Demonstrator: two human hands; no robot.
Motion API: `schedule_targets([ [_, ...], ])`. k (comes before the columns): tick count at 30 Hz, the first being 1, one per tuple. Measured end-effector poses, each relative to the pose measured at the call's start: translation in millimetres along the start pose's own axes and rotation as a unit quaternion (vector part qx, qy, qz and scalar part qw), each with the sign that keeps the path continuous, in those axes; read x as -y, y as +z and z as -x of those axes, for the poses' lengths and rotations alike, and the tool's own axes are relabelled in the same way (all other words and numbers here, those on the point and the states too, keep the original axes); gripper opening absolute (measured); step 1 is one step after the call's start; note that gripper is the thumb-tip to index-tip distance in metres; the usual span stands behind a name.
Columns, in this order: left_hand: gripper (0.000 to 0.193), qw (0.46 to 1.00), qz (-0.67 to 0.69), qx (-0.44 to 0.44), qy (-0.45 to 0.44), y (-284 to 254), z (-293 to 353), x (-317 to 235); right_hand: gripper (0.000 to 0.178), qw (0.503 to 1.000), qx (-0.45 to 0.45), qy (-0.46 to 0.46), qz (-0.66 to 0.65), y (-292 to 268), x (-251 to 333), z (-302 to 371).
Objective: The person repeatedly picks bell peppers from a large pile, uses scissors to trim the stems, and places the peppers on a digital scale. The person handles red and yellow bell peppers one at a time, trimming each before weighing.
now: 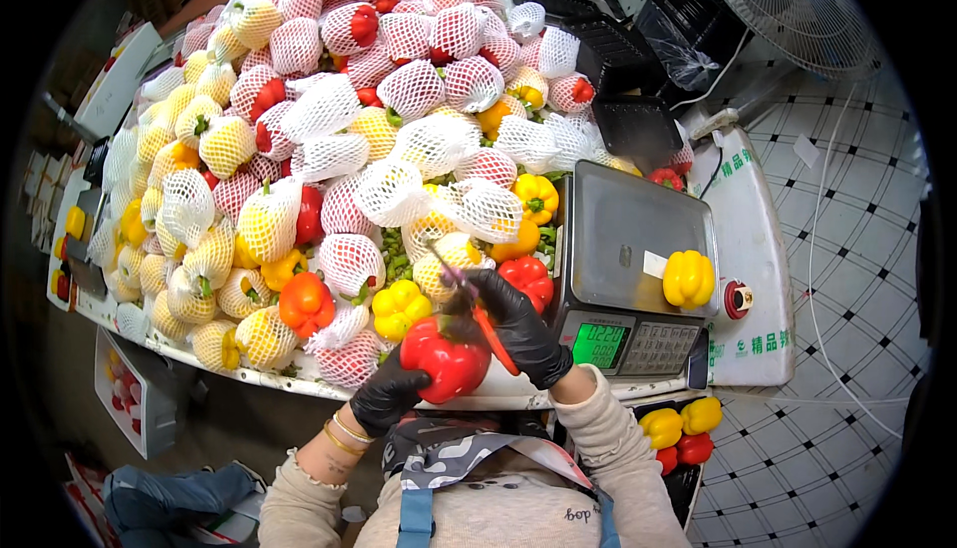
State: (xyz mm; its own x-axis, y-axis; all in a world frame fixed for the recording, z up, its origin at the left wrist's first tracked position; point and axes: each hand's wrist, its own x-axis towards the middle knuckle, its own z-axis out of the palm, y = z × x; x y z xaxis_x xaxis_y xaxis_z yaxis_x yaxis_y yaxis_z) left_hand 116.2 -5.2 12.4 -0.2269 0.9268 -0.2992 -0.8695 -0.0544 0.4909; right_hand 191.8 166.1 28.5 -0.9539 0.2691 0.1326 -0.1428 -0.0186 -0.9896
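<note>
My left hand (390, 393), in a black glove, is closed around the side of a red bell pepper (448, 361), held at the table's near edge. Over the pepper's top, my black-gloved right hand (513, 321) grips a pair of scissors with red-orange handles (494, 340). Their blades point up and away, and the tips are partly blurred. A yellow bell pepper (401, 310) lies just beyond my left hand, and another red pepper (528, 282) rests beside my right hand. An orange-red pepper (307, 304) sits farther left.
A large heap of peppers in foam net sleeves (295, 46) covers the table. On the right stands a digital scale (638, 239) with a yellow pepper (688, 279) on its pan. A crate of peppers (685, 478) sits below it. A fan (788, 4) is at the far right.
</note>
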Motion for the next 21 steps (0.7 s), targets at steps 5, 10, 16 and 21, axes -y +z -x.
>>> schedule_targets([
  [5, 0.098, 0.986, -0.127, -0.023, 0.105, 3, -7, -3, 0.051, 0.989, -0.057, 0.082, 0.106, 1, -8, 8],
  [10, 0.073, 0.993, 0.066, -0.055, 0.081, -27, -5, 6, 0.033, 0.941, -0.211, 0.056, 0.257, -18, -41, 30],
  [16, 0.064, 0.935, -0.202, -0.214, 0.198, -34, -11, 3, 0.029, 0.937, -0.232, 0.096, 0.243, -43, -69, 58],
  [21, 0.057, 0.741, -0.557, -0.151, 0.343, -30, -7, -40, 0.045, 0.964, -0.246, -0.019, 0.102, -10, -52, 47],
])
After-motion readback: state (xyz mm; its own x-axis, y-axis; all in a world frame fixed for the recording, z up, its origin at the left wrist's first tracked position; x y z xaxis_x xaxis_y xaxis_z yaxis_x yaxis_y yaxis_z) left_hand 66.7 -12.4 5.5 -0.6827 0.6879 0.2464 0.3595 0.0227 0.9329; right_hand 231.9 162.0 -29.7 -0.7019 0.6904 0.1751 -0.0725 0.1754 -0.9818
